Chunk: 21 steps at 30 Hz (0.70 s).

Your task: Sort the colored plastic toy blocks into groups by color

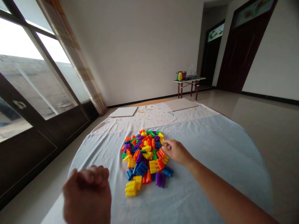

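A heap of bright plastic building blocks (142,155) lies in the middle of the cloth-covered table, each block like a row of joined tubes in yellow, orange, blue, purple or green. At the heap's right edge is my right hand (175,151), fingers loosely bent and thumb apart. Its fingertips are beside an orange block (160,152); whether they touch it is unclear. My left hand (87,194) is curled into a fist at the lower left, above the cloth and apart from the heap. Whatever its fingers may hold is hidden. Nearest to it are yellow blocks (131,188).
A pale cloth (201,174) covers the round table. Two flat boards, a left one (123,112) and a right one (181,104), lie at its far side. Beyond stands a small table (198,78) with a colourful bag (181,76). Glazed doors (46,77) are on the left.
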Available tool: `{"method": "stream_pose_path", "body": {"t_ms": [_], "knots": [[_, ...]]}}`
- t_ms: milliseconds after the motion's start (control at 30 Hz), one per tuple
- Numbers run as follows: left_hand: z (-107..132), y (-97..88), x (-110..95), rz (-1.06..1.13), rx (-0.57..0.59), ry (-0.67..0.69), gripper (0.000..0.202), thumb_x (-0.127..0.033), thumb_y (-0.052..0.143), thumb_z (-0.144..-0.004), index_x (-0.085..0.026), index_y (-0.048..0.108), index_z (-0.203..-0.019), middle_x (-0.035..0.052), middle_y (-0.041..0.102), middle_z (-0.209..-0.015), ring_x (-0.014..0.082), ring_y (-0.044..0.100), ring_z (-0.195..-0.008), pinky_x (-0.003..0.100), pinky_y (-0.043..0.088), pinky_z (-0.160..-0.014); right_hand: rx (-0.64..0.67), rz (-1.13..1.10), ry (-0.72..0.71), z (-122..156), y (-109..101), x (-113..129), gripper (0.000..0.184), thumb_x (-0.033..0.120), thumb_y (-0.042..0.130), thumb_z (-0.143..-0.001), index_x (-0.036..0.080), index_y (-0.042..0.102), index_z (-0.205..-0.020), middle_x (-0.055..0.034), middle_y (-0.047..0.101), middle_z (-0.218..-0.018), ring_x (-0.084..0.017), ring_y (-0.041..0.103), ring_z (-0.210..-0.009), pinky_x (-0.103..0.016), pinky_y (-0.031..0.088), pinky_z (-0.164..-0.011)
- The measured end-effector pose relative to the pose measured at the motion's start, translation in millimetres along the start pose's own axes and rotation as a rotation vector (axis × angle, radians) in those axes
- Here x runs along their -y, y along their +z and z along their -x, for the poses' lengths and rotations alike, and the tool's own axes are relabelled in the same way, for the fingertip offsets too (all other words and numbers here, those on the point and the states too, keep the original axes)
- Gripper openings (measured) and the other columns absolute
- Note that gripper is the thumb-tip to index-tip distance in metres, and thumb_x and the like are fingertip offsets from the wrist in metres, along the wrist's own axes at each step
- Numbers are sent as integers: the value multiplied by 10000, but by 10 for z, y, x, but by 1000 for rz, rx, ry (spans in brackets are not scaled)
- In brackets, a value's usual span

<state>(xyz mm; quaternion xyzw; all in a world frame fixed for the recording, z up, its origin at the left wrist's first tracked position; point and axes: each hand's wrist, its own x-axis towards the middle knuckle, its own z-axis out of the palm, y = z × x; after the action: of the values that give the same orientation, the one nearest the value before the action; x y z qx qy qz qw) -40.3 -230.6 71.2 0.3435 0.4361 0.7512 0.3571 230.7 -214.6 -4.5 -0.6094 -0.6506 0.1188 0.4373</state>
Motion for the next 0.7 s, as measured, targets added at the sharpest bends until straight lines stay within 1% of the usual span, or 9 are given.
{"method": "stream_pose_path", "body": {"t_ms": [33, 67, 133, 233, 333, 433, 567, 633, 700], "knots": [[-55, 85, 62, 115, 45, -60, 350, -347, 459, -793, -182, 299, -529, -59, 302, -476, 68, 313, -423, 222, 306, -413, 48, 50, 48, -29, 132, -134, 238, 311, 573, -794, 157, 654, -955, -74, 665, -845, -161, 607, -696, -273, 492, -687], [-122, 151, 152, 128, -4, -96, 346, -338, 472, -772, -183, 295, -518, -63, 294, -461, 61, 275, -402, 217, 253, -386, 75, 80, 86, -37, 243, -243, 248, 330, 585, -783, 152, 658, -941, -79, 664, -846, -167, 608, -706, -275, 485, -692], [-274, 210, 401, 21, -71, -99, 366, -421, 468, -779, -196, 314, -534, -72, 289, -448, 64, 267, -389, 219, 211, -370, 124, 72, 122, -23, 390, -374, 241, 326, 608, -760, 147, 661, -911, -85, 667, -857, -181, 615, -747, -276, 477, -710], [-466, 137, 818, -210, -172, -98, 370, -517, 432, -775, -214, 343, -581, -71, 344, -463, 84, 323, -397, 235, 263, -383, 168, -44, 89, -4, 432, -415, 156, 215, 587, -748, 156, 651, -877, -62, 677, -840, -175, 618, -764, -258, 467, -704], [-543, -8, 1137, -281, -199, -82, 351, -502, 454, -773, -209, 381, -594, -60, 385, -487, 95, 354, -431, 249, 297, -420, 112, -111, 16, -27, 330, -460, 181, 133, 558, -738, 181, 618, -902, -35, 671, -859, -161, 609, -782, -245, 461, -697], [-529, -138, 1317, -393, -152, -71, 382, -496, 451, -791, -192, 437, -559, -41, 405, -461, 109, 368, -449, 264, 302, -456, 57, -67, -34, -41, 173, -634, 209, 72, 510, -732, 200, 582, -881, -24, 641, -859, -161, 589, -803, -254, 458, -716], [-501, -264, 1424, -663, -68, -23, 439, -495, 363, -836, -194, 449, -529, -22, 435, -439, 132, 407, -457, 281, 317, -492, 159, 54, -79, 28, -38, -935, 334, -23, 428, -640, 198, 579, -840, -36, 615, -867, -179, 572, -868, -287, 447, -803], [-506, -304, 1453, -708, -49, -43, 451, -507, 341, -841, -195, 458, -538, -19, 446, -438, 140, 421, -456, 283, 321, -492, 222, 77, -81, 86, -134, -1033, 433, -44, 390, -588, 195, 594, -886, -52, 621, -926, -187, 569, -928, -310, 439, -860], [-520, -331, 1480, -695, -39, -89, 460, -528, 339, -837, -197, 461, -542, -25, 429, -422, 139, 408, -439, 282, 313, -477, 248, 75, -73, 137, -220, -1077, 504, -45, 372, -559, 195, 608, -934, -72, 610, -1054, -196, 546, -1040, -346, 408, -943]]}}
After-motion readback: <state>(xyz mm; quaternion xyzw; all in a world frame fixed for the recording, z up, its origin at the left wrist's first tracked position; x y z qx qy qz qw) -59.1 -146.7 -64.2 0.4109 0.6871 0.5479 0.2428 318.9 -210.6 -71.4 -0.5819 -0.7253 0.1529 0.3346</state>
